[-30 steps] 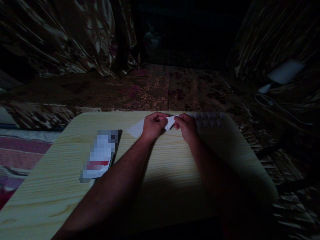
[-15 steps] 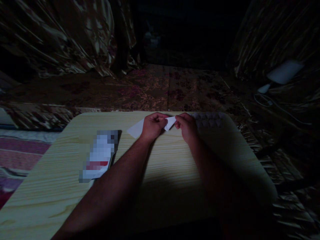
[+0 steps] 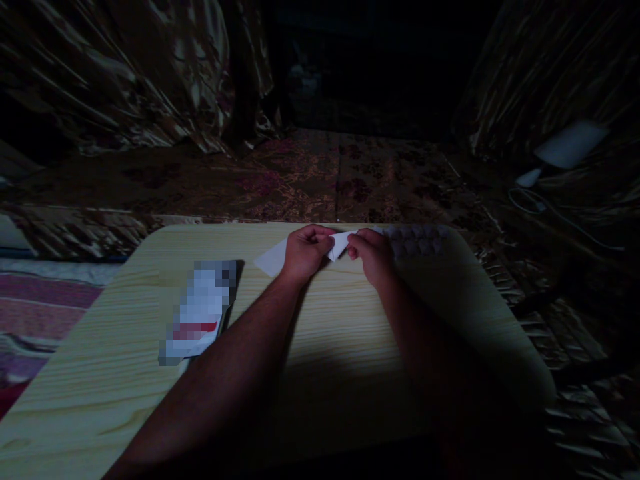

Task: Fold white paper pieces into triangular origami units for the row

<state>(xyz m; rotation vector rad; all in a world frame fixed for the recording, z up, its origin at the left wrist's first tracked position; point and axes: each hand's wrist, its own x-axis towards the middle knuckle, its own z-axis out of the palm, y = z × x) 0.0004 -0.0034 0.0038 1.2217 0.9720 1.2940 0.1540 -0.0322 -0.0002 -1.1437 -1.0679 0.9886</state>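
Both of my hands meet near the far edge of a light wooden table [image 3: 125, 373]. My left hand [image 3: 305, 253] is curled, pinching a white piece of paper [image 3: 273, 259] whose corner sticks out to its left. My right hand [image 3: 373, 255] is closed on the paper's other end, a small folded flap [image 3: 340, 245] showing between the two hands. The paper lies low over the tabletop.
A flat packet [image 3: 200, 310], blurred out, lies on the table's left half. A row of small pale folded pieces [image 3: 417, 240] sits at the far right edge. Patterned carpet and shiny draped fabric surround the table. White items and a cable [image 3: 540, 200] lie at the right.
Hardly anything differs; my right hand's fingers shift very slightly on the paper flap. The packet and the left hand stay put.
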